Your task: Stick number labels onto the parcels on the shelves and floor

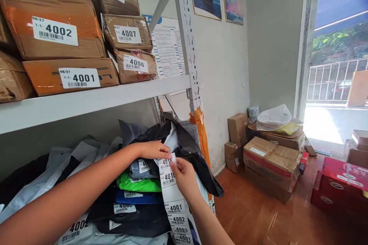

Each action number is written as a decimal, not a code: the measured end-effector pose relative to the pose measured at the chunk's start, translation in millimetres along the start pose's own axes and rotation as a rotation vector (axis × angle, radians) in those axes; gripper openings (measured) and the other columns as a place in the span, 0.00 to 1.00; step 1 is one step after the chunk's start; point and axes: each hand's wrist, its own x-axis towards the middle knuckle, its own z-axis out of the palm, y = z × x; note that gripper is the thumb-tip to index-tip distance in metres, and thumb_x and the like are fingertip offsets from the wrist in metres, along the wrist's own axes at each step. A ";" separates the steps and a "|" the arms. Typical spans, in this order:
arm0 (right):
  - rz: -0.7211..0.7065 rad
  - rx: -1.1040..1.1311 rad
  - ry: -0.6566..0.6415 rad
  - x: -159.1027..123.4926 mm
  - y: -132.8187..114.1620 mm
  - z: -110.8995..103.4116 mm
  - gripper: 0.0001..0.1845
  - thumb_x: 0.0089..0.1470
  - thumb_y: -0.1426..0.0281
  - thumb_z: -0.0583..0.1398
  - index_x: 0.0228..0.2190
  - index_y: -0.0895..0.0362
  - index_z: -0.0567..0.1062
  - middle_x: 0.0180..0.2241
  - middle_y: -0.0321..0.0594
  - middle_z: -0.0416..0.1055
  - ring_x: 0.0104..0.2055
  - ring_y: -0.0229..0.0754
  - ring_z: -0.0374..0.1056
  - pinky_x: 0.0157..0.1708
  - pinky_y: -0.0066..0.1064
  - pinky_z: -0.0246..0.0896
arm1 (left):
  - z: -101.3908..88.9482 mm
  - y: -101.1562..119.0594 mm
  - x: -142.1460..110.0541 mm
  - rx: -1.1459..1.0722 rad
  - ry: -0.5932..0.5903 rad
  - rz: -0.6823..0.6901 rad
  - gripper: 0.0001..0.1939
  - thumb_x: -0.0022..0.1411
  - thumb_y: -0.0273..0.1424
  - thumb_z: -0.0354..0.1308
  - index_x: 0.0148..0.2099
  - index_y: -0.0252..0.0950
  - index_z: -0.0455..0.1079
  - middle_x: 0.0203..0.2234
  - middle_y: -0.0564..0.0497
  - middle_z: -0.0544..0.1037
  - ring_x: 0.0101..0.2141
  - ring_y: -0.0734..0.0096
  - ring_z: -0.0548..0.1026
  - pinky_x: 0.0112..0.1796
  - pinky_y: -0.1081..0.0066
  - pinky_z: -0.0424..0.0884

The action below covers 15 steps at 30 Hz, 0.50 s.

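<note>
A long strip of printed number labels [170,195] hangs down in front of the lower shelf, with 4015 and 4016 near its top. At the strip's top edge my left hand [153,150] pinches the 4015 label between thumb and fingers. My right hand [183,174] grips the strip's right side beside 4015 and 4016, fingers closed. Behind both hands lie stacked plastic mailing bags, among them a black bag [198,160], a bright green bag [139,183] and a dark bag with a label [143,218]. Whether the 4015 label is partly peeled I cannot make out.
Above, a white metal shelf [94,101] holds labelled cardboard parcels [69,30]. Its perforated upright [188,42] has orange tape [199,130] lower down. Cardboard boxes [270,160] stand on the reddish floor to the right, with red boxes [339,183] near the doorway.
</note>
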 end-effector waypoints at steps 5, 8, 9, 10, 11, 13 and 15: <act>0.089 -0.122 0.045 19.2 3.4 -0.2 0.24 0.40 0.52 0.62 0.11 0.55 0.62 0.12 0.30 0.55 0.18 0.31 0.45 0.18 0.27 0.37 | 6.7 9.8 -9.4 0.297 0.147 -0.080 0.16 0.67 0.39 0.39 0.40 0.37 0.65 0.37 0.50 0.75 0.42 0.67 0.72 0.49 0.67 0.64; 0.140 -0.106 0.042 22.3 1.2 -0.7 0.25 0.41 0.52 0.61 0.11 0.54 0.58 0.12 0.27 0.50 0.17 0.30 0.41 0.17 0.27 0.33 | 11.7 17.2 -8.7 0.443 0.172 -0.118 0.18 0.69 0.37 0.37 0.41 0.35 0.67 0.39 0.46 0.76 0.43 0.65 0.73 0.45 0.68 0.66; 0.162 -0.092 0.026 21.5 -0.4 -1.2 0.24 0.41 0.53 0.61 0.11 0.54 0.59 0.12 0.27 0.50 0.16 0.30 0.42 0.17 0.27 0.35 | 13.7 19.0 -7.2 0.466 0.175 -0.121 0.18 0.69 0.36 0.38 0.40 0.34 0.68 0.39 0.45 0.77 0.43 0.64 0.73 0.45 0.68 0.66; 0.186 -0.076 0.004 20.3 -2.0 -2.0 0.23 0.41 0.53 0.61 0.12 0.54 0.60 0.11 0.27 0.52 0.16 0.30 0.44 0.17 0.26 0.37 | 15.8 20.5 -5.2 0.484 0.182 -0.127 0.18 0.68 0.35 0.39 0.41 0.33 0.68 0.39 0.43 0.77 0.43 0.63 0.74 0.45 0.67 0.65; 0.212 -0.059 -0.020 19.0 -3.5 -3.1 0.21 0.40 0.55 0.62 0.13 0.54 0.62 0.12 0.28 0.54 0.15 0.31 0.47 0.17 0.26 0.40 | 18.2 21.9 -2.8 0.507 0.192 -0.140 0.18 0.68 0.34 0.39 0.42 0.32 0.69 0.39 0.41 0.77 0.42 0.61 0.75 0.44 0.66 0.66; 0.256 -0.033 -0.055 17.4 -4.7 -5.5 0.17 0.37 0.58 0.65 0.15 0.55 0.66 0.12 0.30 0.59 0.16 0.33 0.53 0.18 0.27 0.45 | 23.6 24.6 2.6 0.554 0.208 -0.177 0.18 0.67 0.33 0.41 0.44 0.29 0.69 0.39 0.38 0.78 0.41 0.58 0.76 0.41 0.65 0.67; 0.279 -0.025 -0.044 17.4 -2.8 -7.7 0.16 0.35 0.61 0.67 0.15 0.56 0.67 0.12 0.31 0.61 0.16 0.33 0.54 0.18 0.27 0.45 | 29.2 27.3 8.0 0.597 0.227 -0.205 0.15 0.66 0.31 0.45 0.44 0.29 0.70 0.39 0.38 0.78 0.40 0.57 0.77 0.39 0.65 0.66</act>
